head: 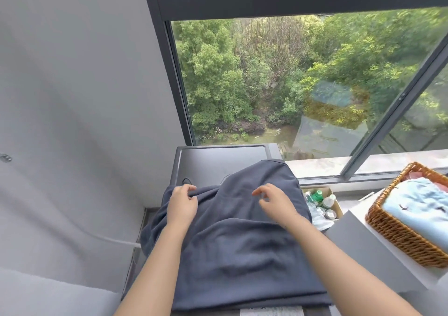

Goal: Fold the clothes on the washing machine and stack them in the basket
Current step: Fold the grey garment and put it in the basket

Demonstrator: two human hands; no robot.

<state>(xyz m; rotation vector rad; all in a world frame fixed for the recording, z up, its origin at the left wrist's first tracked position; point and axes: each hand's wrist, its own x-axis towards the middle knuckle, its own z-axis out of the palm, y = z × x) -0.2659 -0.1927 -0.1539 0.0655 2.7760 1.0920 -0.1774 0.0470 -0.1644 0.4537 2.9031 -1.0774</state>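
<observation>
Both forearms come in from 6 o'clock over the garment (242, 243), a dark blue-grey piece spread across the washer (218, 155) top, covering all but its far strip at 12 o'clock. Garment's left edge hangs off the washer side at 9 o'clock.

Left hand (181, 204) rests on the cloth near its far-left corner; fingers curled, tips pinching a bunched fold at the hand's 12–1 o'clock. Fold ridge runs from those fingertips toward the garment's far edge.

Right hand (274, 201) sits over the garment's middle-right; fingers (260, 190) loosely curled and slightly spread, pointing to 10 o'clock. Cannot tell whether the tips touch the cloth; they grip nothing. Cloth lies directly under the palm and beyond the tips.

Basket (397, 240), wicker, stands at 3 o'clock on a grey counter (358, 238), well apart from both hands. Light blue folded cloth (421, 206) lies in it. Box (322, 204) of bottles sits on the floor between washer and counter, at 2 o'clock of the right hand.
</observation>
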